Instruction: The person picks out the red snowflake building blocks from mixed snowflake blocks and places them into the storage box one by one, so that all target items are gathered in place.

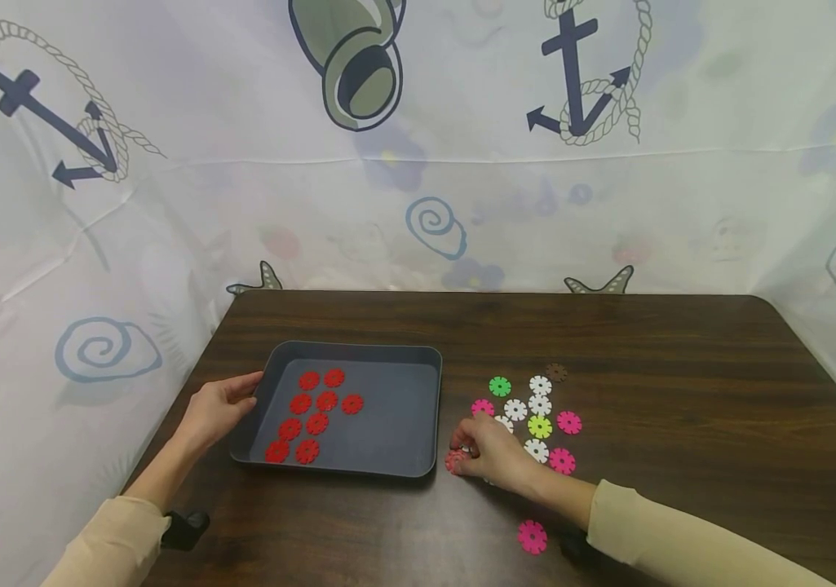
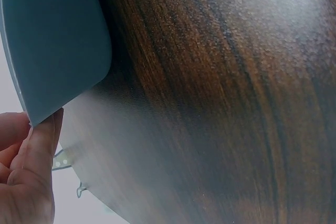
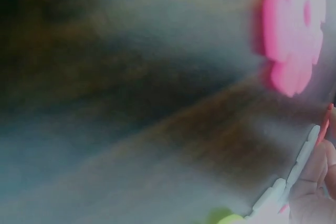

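Note:
A dark grey tray (image 1: pixel 395 424) lies on the table with several red notched discs (image 1: pixel 326 400) in its left half. My left hand (image 1: pixel 215 412) pinches the tray's left rim between thumb and fingers; the left wrist view shows the hand (image 2: pixel 31 166) at the tray's corner. Just right of the tray, my right hand (image 1: pixel 494 452) pinches a red notched disc (image 1: pixel 454 462) low over the table. Around that hand lie several white discs (image 1: pixel 515 409) and pink discs (image 1: pixel 568 422). In the right wrist view the hand (image 3: pixel 315 182) shows only at the edge, beside white discs (image 3: pixel 302 156).
Beyond the right hand lie a green disc (image 1: pixel 500 386), a yellow-green disc (image 1: pixel 539 426) and a brown disc (image 1: pixel 556 372). One pink disc (image 1: pixel 533 537) sits apart, near the right forearm. A printed curtain (image 1: pixel 506 212) hangs behind the wooden table (image 1: pixel 682 391).

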The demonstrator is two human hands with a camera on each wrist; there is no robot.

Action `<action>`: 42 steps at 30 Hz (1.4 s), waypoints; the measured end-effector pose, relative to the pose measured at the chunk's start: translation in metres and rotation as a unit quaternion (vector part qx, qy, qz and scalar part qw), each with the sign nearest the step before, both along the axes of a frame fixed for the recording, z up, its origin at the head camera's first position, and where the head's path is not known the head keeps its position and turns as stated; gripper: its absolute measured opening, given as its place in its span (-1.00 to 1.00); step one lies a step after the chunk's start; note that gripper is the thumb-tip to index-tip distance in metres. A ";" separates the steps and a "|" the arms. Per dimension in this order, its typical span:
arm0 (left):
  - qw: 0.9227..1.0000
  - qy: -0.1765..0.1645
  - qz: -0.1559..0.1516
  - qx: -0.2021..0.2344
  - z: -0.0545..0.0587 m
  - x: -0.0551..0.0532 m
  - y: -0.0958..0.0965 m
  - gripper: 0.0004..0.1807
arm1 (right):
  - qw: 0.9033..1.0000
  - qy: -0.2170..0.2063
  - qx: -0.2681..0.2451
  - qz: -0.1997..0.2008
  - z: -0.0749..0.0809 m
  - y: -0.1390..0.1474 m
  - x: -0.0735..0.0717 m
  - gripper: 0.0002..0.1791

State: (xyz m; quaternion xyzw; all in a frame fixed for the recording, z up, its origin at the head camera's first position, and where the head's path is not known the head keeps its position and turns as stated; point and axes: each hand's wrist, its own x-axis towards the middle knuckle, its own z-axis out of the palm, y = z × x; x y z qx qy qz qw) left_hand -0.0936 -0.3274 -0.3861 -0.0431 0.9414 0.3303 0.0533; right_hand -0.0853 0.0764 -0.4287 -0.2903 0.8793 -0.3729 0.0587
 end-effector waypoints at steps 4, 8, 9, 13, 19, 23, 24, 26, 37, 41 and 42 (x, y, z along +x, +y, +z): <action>1.000 0.000 0.000 -0.001 0.000 0.001 0.000 -0.49 | 1.000 0.002 0.004 0.000 0.001 0.000 0.001 -0.77; 1.000 -0.001 0.000 0.000 0.000 0.001 0.001 -0.49 | 1.000 0.002 0.001 -0.001 0.001 0.000 0.002 -0.75; 1.000 0.000 0.000 0.000 0.000 0.001 0.001 -0.49 | 1.000 0.003 0.000 -0.002 0.001 0.000 0.002 -0.75; 1.000 0.001 -0.002 -0.002 0.000 0.001 0.001 -0.49 | 1.000 0.000 -0.004 -0.003 0.001 0.001 0.002 -0.73; 1.000 0.004 -0.004 -0.006 0.000 0.001 0.000 -0.49 | 1.000 -0.018 -0.013 -0.003 0.002 0.001 0.003 -0.72; 1.000 0.005 -0.003 -0.005 0.000 0.001 0.001 -0.49 | 1.000 -0.019 -0.017 -0.004 0.001 0.002 0.004 -0.71; 1.000 0.005 -0.003 -0.005 0.000 0.001 0.001 -0.50 | 1.000 -0.015 -0.018 -0.003 0.001 0.002 0.004 -0.71; 1.000 0.005 -0.003 -0.004 0.000 0.001 0.001 -0.50 | 1.000 -0.013 -0.020 -0.002 0.001 0.002 0.004 -0.71; 1.000 0.013 -0.006 -0.010 -0.001 0.000 0.000 -0.50 | 0.999 -0.025 -0.026 -0.002 0.004 0.006 0.002 -0.75; 1.000 0.021 -0.006 -0.009 -0.001 -0.001 0.000 -0.51 | 0.997 -0.065 -0.047 -0.008 0.006 0.009 -0.001 -0.77; 1.000 0.022 -0.006 -0.009 -0.001 -0.001 -0.001 -0.51 | 0.996 -0.076 -0.052 -0.010 0.007 0.010 -0.002 -0.78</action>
